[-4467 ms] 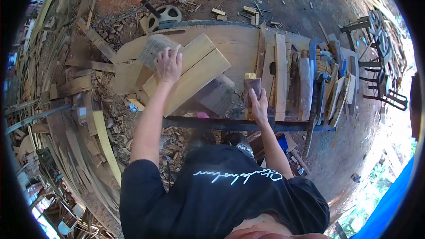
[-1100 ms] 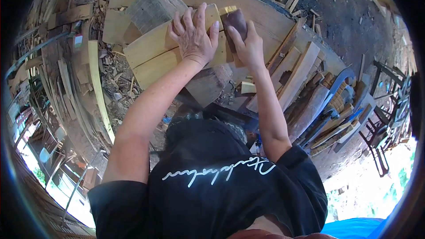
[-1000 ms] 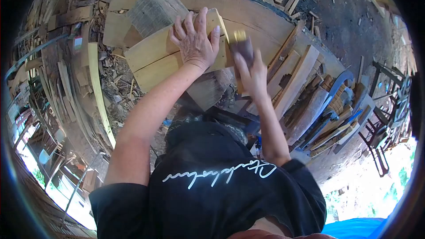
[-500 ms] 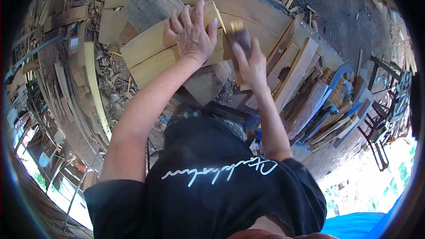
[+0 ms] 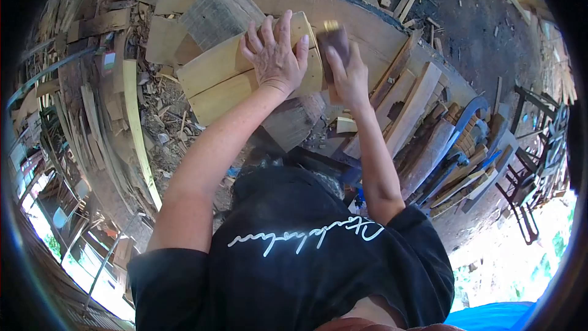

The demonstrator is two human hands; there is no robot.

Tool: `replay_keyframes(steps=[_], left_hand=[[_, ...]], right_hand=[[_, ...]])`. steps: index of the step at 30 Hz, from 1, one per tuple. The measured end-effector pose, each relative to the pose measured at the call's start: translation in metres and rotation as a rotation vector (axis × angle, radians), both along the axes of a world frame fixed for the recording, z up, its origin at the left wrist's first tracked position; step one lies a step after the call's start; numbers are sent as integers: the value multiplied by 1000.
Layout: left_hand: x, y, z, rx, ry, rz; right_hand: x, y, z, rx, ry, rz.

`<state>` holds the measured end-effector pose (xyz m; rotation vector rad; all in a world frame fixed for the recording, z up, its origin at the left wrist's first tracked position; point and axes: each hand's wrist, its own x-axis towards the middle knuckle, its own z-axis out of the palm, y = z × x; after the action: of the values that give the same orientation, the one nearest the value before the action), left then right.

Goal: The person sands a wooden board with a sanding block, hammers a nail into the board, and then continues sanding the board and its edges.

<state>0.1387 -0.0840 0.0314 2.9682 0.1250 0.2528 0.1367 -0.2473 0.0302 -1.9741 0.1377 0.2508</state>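
My left hand (image 5: 277, 64) lies with fingers spread on a pale wooden panel (image 5: 214, 83), which shows a long dark seam between its boards. The panel is tilted, and a grey wood block (image 5: 293, 124) shows below its near edge. In my right hand (image 5: 351, 81) is a dark brown block (image 5: 333, 41) with a yellowish far end, slightly blurred. The fingers wrap round it, and it stands close along the panel's right end. Beyond the panel, a weathered grey wood slab (image 5: 222, 15) rests on the broad workbench board (image 5: 361, 30).
On the right lie several wood pieces (image 5: 413, 110), a blue-edged saw (image 5: 471, 110) and a hammer (image 5: 450, 162). Long strips of timber (image 5: 131, 116) stand at left. Shavings (image 5: 168, 110) litter the ground beside the panel. Offcuts (image 5: 404, 6) are scattered at the far right.
The view has shifted slightly, so everything sits a little lower and further right. My left hand keeps its place on the panel; my right hand still holds the block beside its end.
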Motion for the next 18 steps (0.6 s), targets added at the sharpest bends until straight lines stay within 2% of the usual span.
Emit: replay_keyframes(steps=[3,6,9,14,18], left_hand=[[2,0,1,-5,15,17],[-2,1,-2,-13,41,17],[1,-1,2,-4,7,11],[2,-1,-1,-9,19,24],[-1,0,-1,2,23,2]], right_hand=[[-58,-18,22,81,24,-5],[-43,-15,20,-16,118,15],[8,1,-3,-17,79,33],[-70,-15,23,38,69,-67],[-20,-6,15,-47,77,0]])
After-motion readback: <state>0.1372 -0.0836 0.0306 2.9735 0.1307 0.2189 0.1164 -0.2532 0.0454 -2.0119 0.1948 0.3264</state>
